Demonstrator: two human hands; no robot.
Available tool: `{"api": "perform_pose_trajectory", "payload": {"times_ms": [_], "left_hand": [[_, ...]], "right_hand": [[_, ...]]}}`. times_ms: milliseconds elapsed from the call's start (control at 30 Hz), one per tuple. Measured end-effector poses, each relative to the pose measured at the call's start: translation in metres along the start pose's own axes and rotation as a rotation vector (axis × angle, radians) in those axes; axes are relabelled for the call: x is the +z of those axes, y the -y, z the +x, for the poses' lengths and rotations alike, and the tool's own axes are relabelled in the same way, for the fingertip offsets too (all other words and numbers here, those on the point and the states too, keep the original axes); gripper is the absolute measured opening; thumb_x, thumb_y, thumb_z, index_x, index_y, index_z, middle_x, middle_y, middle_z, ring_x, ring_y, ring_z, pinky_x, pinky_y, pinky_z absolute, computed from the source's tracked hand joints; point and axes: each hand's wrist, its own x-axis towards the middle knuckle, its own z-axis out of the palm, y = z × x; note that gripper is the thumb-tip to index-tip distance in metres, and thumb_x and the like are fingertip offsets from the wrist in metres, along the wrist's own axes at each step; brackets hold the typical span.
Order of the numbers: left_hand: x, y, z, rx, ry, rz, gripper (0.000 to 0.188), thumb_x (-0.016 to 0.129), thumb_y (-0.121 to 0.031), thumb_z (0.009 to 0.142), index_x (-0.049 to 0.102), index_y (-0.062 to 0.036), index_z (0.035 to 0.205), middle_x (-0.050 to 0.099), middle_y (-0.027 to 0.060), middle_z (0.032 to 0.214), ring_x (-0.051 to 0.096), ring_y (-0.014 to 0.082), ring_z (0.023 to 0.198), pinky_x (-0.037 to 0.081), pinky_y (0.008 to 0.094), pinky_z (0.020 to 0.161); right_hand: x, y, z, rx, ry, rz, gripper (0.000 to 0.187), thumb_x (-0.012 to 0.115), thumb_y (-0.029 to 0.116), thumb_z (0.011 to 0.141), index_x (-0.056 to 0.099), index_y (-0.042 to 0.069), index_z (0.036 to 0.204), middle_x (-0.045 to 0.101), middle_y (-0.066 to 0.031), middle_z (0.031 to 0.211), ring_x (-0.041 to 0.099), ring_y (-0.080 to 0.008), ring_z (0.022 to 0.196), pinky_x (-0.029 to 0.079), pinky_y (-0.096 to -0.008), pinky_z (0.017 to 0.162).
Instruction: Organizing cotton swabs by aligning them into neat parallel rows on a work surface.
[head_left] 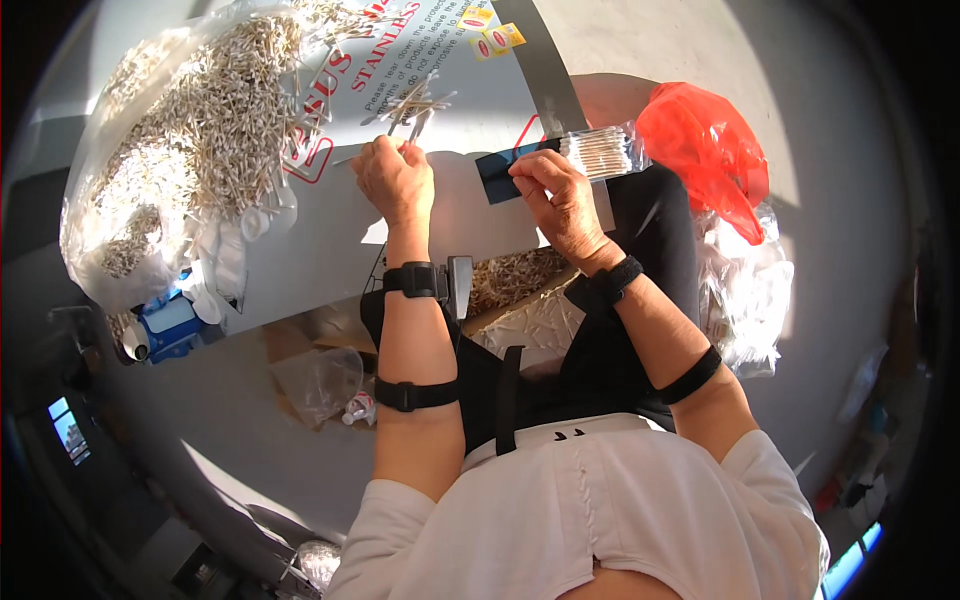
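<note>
My left hand is closed, its fingers curled down at the sheet-covered table. Just beyond its knuckles lies a small loose heap of cotton swabs. A thin pale stick shows beside these fingers; what they grip is hidden. My right hand has its thumb and forefinger pinched together over a dark flat card. Whatever sits in that pinch is too small to make out. Right behind its knuckles, a clear packet of cotton swabs lies in a neat row at the table's right edge.
A big clear bag of loose cotton swabs spills across the table's left. Yellow labels lie at the far side. A red plastic bag and a clear bag of white items stand at right. Below the table, a box holds more swabs.
</note>
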Motion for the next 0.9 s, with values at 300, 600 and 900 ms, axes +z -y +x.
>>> {"api": "perform_pose_trajectory", "payload": {"times_ms": [300, 600, 900], "left_hand": [[-0.015, -0.012, -0.033, 0.285, 0.155, -0.075, 0.021, 0.076, -0.008, 0.071, 0.059, -0.0086, 0.084, 0.058, 0.0063, 0.089, 0.056, 0.0309, 0.096, 0.042, 0.0449, 0.08], [-0.008, -0.021, 0.052, 0.452, 0.111, -0.057, 0.027, 0.078, -0.005, 0.067, 0.068, -0.011, 0.091, 0.056, 0.0059, 0.097, 0.049, 0.0273, 0.102, 0.04, 0.0414, 0.087], [-0.007, -0.025, 0.019, 0.486, 0.247, -0.085, 0.014, 0.073, -0.004, 0.07, 0.062, -0.0066, 0.076, 0.056, 0.0061, 0.096, 0.048, 0.0308, 0.1, 0.04, 0.0455, 0.088]], "right_hand": [[0.022, 0.005, 0.022, -0.109, 0.098, -0.22, 0.03, 0.073, 0.007, 0.074, 0.067, 0.009, 0.104, 0.061, -0.0078, 0.101, 0.06, -0.0292, 0.092, 0.052, -0.038, 0.08], [0.032, -0.007, 0.023, -0.111, 0.111, -0.261, 0.017, 0.076, 0.008, 0.067, 0.065, 0.009, 0.08, 0.057, -0.0049, 0.097, 0.058, -0.0265, 0.091, 0.051, -0.038, 0.079], [0.031, -0.008, 0.023, -0.186, 0.093, -0.238, 0.015, 0.074, 0.007, 0.067, 0.062, 0.009, 0.076, 0.058, -0.0047, 0.093, 0.058, -0.0264, 0.087, 0.05, -0.0381, 0.076]]}}
